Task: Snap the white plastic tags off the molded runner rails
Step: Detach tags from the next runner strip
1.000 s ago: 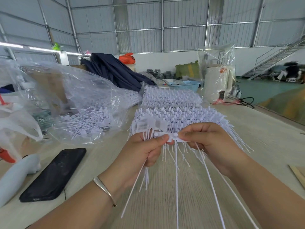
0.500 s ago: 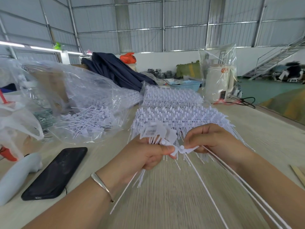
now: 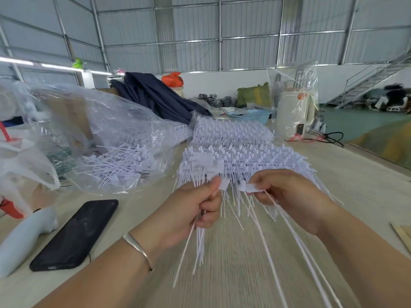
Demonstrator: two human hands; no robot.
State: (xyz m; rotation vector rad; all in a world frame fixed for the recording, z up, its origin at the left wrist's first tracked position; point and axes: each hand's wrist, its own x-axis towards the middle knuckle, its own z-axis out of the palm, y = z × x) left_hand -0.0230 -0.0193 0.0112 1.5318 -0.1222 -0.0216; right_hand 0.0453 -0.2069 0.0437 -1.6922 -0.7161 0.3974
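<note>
While a bundle of tags is gripped by the left hand, one tag, pinched by the right hand, is held just beside it, stem trailing toward the body.

We count two hands, the left hand and the right hand, one phone, and one bracelet. We see two stacks of tag rails, one clear bag of loose tags, and one blue basket; the single tags blur beyond counting.
</note>
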